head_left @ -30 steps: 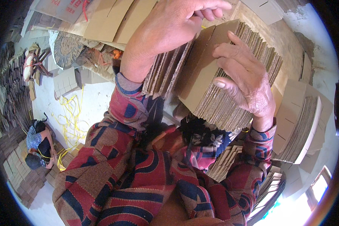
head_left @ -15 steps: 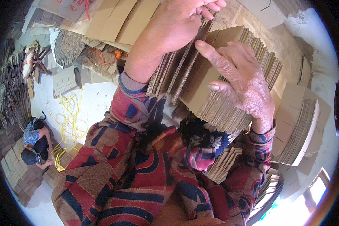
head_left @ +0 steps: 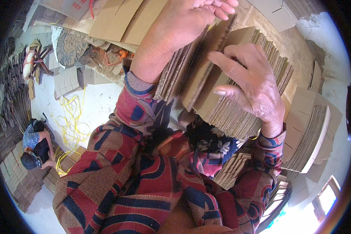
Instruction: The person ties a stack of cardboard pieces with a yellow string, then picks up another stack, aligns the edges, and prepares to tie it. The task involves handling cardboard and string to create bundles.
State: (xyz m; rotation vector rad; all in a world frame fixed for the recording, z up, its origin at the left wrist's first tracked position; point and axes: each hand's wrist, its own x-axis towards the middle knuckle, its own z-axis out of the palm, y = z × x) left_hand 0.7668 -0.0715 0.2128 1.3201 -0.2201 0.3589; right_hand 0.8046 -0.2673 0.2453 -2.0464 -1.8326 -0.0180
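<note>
Two groups of brown cardboard sheets stand on edge under my hands. My left hand (head_left: 193, 17) reaches over the left bundle (head_left: 177, 68), its loosely bent fingers apart at the upper edge of the picture, its thumb hidden. Between the bundles, a single cardboard sheet (head_left: 208, 64) leans upright, blurred by motion. My right hand (head_left: 253, 80) lies over the thicker right stack (head_left: 228, 111), open, with thumb and forefinger spread wide. The forefinger's tip is close to the moving sheet; whether it touches cannot be made out.
Flat cardboard (head_left: 117, 21) lies at the far left. More sheets (head_left: 310, 136) are piled at the right. Yellow strapping (head_left: 72, 121) is tangled on the floor, near a crouching person (head_left: 37, 144) beside stacked cardboard. A round bundle (head_left: 72, 46) sits beyond it.
One sheet has swung away from the left bundle toward the right stack. My left hand has shifted slightly right; my right forefinger has drawn back a little and bent.
</note>
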